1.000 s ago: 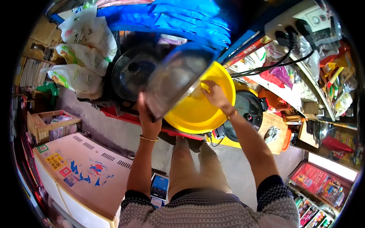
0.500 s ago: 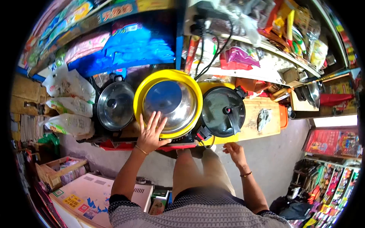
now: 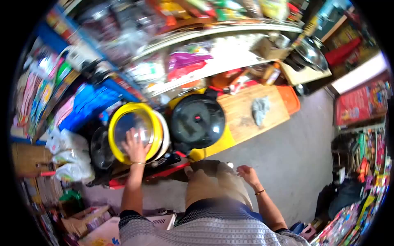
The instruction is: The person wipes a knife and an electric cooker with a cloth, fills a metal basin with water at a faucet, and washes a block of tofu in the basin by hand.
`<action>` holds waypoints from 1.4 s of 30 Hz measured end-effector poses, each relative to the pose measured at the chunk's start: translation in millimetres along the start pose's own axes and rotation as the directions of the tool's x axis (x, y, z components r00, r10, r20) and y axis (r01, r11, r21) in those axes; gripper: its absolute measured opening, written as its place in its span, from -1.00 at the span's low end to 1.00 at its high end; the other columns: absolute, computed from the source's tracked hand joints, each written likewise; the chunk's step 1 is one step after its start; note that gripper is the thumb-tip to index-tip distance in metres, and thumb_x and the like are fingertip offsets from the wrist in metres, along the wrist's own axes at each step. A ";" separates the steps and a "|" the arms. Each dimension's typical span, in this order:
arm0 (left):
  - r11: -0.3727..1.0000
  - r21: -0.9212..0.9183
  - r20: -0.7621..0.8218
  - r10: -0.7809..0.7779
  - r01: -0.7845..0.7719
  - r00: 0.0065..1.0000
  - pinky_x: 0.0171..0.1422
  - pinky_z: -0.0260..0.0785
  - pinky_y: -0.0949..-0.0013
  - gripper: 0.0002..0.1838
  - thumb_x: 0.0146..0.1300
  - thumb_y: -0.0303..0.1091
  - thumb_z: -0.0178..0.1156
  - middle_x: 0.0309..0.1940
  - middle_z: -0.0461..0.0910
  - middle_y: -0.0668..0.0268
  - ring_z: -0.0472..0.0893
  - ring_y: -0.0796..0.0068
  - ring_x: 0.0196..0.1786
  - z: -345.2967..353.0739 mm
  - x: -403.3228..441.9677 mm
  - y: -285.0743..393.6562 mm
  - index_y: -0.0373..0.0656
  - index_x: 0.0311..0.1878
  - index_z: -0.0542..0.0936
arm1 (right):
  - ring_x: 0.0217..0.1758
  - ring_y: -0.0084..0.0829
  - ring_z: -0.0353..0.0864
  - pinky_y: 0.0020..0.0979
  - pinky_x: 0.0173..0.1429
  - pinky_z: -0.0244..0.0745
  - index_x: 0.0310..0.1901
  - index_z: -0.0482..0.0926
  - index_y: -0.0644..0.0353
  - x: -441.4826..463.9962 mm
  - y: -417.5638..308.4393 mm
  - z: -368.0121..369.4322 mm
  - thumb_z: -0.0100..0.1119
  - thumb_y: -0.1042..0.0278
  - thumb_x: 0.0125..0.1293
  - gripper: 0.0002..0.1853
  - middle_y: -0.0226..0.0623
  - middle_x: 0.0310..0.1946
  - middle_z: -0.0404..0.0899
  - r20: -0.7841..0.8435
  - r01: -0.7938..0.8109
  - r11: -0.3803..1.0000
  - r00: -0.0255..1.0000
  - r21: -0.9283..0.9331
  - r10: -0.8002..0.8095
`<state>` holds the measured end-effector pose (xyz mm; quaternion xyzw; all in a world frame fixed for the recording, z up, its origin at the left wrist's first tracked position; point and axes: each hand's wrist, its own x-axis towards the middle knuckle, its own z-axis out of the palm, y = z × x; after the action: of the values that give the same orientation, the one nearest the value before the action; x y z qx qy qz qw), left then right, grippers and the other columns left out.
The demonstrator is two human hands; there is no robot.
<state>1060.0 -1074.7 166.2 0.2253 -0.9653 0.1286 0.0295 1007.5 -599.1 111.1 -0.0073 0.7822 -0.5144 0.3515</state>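
Observation:
My left hand point(image 3: 136, 148) lies with spread fingers on a shiny metal bowl point(image 3: 127, 123). That bowl sits inside a yellow basin point(image 3: 113, 144), and a white-rimmed vessel point(image 3: 165, 135) shows under the basin's right side. Just right of the stack stands a black pressure cooker point(image 3: 198, 123) with a dark lid and a red knob. To the left is a dark pan point(image 3: 101, 149), partly hidden by the basin. Empty and loosely bent, my right hand point(image 3: 248, 175) hangs over the floor in front of the table, touching nothing.
A wooden board point(image 3: 242, 117) with a grey cloth point(image 3: 260, 110) lies right of the cooker, beside an orange tray point(image 3: 289, 100). Shelves point(image 3: 230, 67) full of goods rise behind. Plastic bags point(image 3: 72, 162) hang at left. More packed racks point(image 3: 365, 143) stand at right.
My view has turned to the right, so the table's things sit further left. My left hand stays on the metal bowl. The fingers of my right hand have loosened a little.

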 end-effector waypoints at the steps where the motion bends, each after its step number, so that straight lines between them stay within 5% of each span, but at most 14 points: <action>1: 0.999 0.032 0.039 -0.011 0.010 0.999 0.26 -0.13 -0.29 -0.09 -0.14 0.11 0.27 0.35 -0.02 0.24 -0.05 0.17 0.39 -6.4 0.8 10.3 0.11 0.31 0.14 | -0.35 -0.55 0.55 -0.49 -0.25 0.47 -0.16 0.50 0.34 -10.5 16.8 -26.7 -0.02 0.40 0.27 -0.79 -0.31 -0.35 0.58 0.018 -0.034 0.999 0.999 0.001 0.034; 3: 1.000 0.024 -0.066 0.015 -0.014 0.998 0.24 -0.10 -0.29 -0.10 -0.15 0.09 0.29 0.34 0.00 0.24 -0.01 0.19 0.38 -13.1 -0.8 41.1 0.08 0.30 0.16 | -0.29 -0.50 0.56 -0.47 -0.19 0.47 -0.10 0.49 0.27 -19.1 31.0 -86.2 0.01 0.37 0.25 -0.77 -0.29 -0.35 0.58 0.005 -0.175 0.985 0.984 -0.004 0.175; 8: 0.982 0.186 -0.028 -0.017 0.021 0.999 0.23 -0.01 -0.16 -0.31 0.04 -0.16 0.21 0.29 0.11 0.20 0.09 0.18 0.33 -6.3 -2.4 42.9 0.00 0.26 0.21 | -0.02 -0.30 0.49 -0.38 0.00 0.43 0.13 0.31 0.20 29.0 70.4 -130.5 0.15 0.20 0.18 -0.49 -0.09 0.00 0.42 -0.262 0.024 0.984 0.963 -0.176 -0.071; 13: 0.981 -0.190 0.021 -0.039 0.043 0.999 0.26 0.06 0.04 -0.46 0.09 -0.40 0.10 0.09 0.31 0.00 0.26 0.01 0.18 26.8 -27.9 72.5 -0.21 0.19 0.30 | 0.27 -0.03 0.14 -0.21 0.27 0.14 0.21 0.17 0.22 125.1 66.5 -200.4 0.16 0.14 0.13 -0.34 0.05 0.20 0.16 -0.302 0.207 0.912 0.898 -0.353 -0.321; 17: 0.985 -0.042 -0.085 -0.171 0.167 0.982 0.26 0.07 0.09 -0.47 0.10 -0.40 0.11 0.07 0.33 -0.04 0.28 -0.04 0.14 98.0 -38.6 45.0 -0.27 0.18 0.30 | 0.29 0.03 0.08 -0.15 0.30 0.08 0.26 0.09 0.16 214.7 76.0 -229.4 0.17 0.10 0.10 -0.26 0.07 0.25 0.07 -0.401 0.142 0.894 0.856 -0.426 -0.327; 19: 0.880 -0.467 -0.204 -0.196 0.081 0.959 0.20 0.14 0.13 -0.53 0.14 -0.39 0.11 0.01 0.40 -0.01 0.35 0.01 0.09 128.5 -48.7 7.5 -0.26 0.14 0.35 | 0.30 0.04 0.06 -0.13 0.30 0.06 0.28 0.07 0.13 255.7 82.2 -239.3 0.18 0.07 0.09 -0.24 0.07 0.26 0.04 -0.412 0.128 0.880 0.847 -0.457 -0.337; 21: 0.894 -0.259 0.068 -0.360 0.365 0.930 0.13 0.22 0.20 -0.61 0.19 -0.38 0.08 -0.07 0.46 0.03 0.43 0.09 0.00 67.6 -17.4 63.3 -0.27 0.09 0.40 | 0.32 0.03 0.02 -0.07 0.31 0.02 0.28 0.07 0.09 312.5 100.1 -250.5 0.18 0.02 0.07 -0.21 0.06 0.28 -0.01 -0.417 0.088 0.833 0.834 -0.546 -0.361; 26: 0.966 -0.152 -0.106 -0.225 0.208 0.969 0.05 0.27 0.28 -0.69 0.23 -0.37 0.06 -0.14 0.49 0.07 0.47 0.20 -0.07 78.7 -33.0 34.9 -0.29 0.02 0.45 | 0.37 -0.02 -0.08 0.02 0.34 -0.15 0.28 0.09 0.04 426.4 136.6 -256.7 0.14 -0.06 0.05 -0.21 0.01 0.31 -0.04 -0.456 -0.051 0.761 0.826 -0.646 -0.332; 29: 0.812 -0.395 0.077 -0.436 0.429 0.897 0.13 0.24 0.23 -0.53 0.21 -0.15 0.06 0.00 0.42 0.06 0.43 0.13 0.01 54.6 -20.1 57.6 -0.30 0.08 0.40 | 0.38 -0.03 -0.09 0.05 0.36 -0.27 0.27 0.12 0.09 463.4 129.8 -213.9 0.08 -0.13 0.06 -0.22 -0.03 0.31 -0.02 -0.639 -0.291 0.676 0.688 -0.677 -0.344; 32: 0.773 -0.439 -0.083 -0.542 0.458 0.836 0.11 0.24 0.31 -0.52 0.28 -0.07 -0.07 -0.06 0.45 0.13 0.44 0.28 -0.01 51.5 -29.5 43.1 -0.30 0.08 0.40 | 0.38 -0.07 -0.07 0.09 0.37 -0.37 0.25 0.16 0.13 470.2 90.8 -149.5 0.06 0.04 0.10 -0.31 -0.01 0.28 0.05 -0.199 0.190 0.709 0.882 -0.679 -0.428; 35: 0.703 -0.505 -0.093 -0.621 0.501 0.779 0.09 0.26 0.32 -0.53 0.29 -0.08 -0.10 -0.06 0.46 0.15 0.44 0.30 -0.02 62.2 -26.9 58.6 -0.27 0.07 0.41 | 0.35 -0.22 0.06 -0.05 0.42 -0.27 0.22 0.19 0.14 462.6 66.8 -86.0 0.07 0.31 0.06 -0.37 -0.11 0.24 0.16 0.224 0.628 0.552 0.746 -0.548 -0.627; 38: 0.794 -0.383 -0.094 -0.542 0.472 0.835 0.09 0.26 0.31 -0.54 0.30 -0.10 -0.10 -0.05 0.46 0.14 0.44 0.29 -0.02 62.8 -23.5 118.3 -0.29 0.06 0.42 | 0.36 -0.29 0.06 -0.10 0.43 -0.22 0.19 0.24 0.10 479.9 105.0 -88.7 0.03 0.38 0.05 -0.42 -0.15 0.26 0.15 0.213 0.720 0.579 0.678 -0.383 -0.703; 40: 0.805 -0.352 -0.045 -0.524 0.477 0.851 0.09 0.26 0.30 -0.55 0.30 -0.11 -0.10 -0.05 0.46 0.14 0.44 0.28 -0.02 62.6 -33.0 152.9 -0.29 0.05 0.43 | 0.36 -0.30 0.06 -0.15 0.43 -0.21 0.18 0.27 0.07 496.9 124.3 -128.8 0.01 0.41 0.03 -0.43 -0.20 0.27 0.14 0.287 0.774 0.324 0.535 -0.544 -0.795; 42: 0.794 -0.334 0.054 -0.521 0.507 0.852 0.09 0.26 0.30 -0.56 0.30 -0.13 -0.10 -0.04 0.46 0.14 0.44 0.28 -0.02 60.9 -50.7 187.2 -0.30 0.04 0.43 | 0.37 -0.32 0.04 -0.14 0.43 -0.21 0.19 0.26 0.06 501.4 130.9 -210.8 0.03 0.39 0.03 -0.41 -0.25 0.28 0.13 0.259 0.587 0.436 0.752 -0.682 -0.607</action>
<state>1022.7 -907.0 57.6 0.4679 -0.8742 -0.0462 0.1211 558.4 -555.9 -219.6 -0.4151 0.8690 -0.2486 0.1040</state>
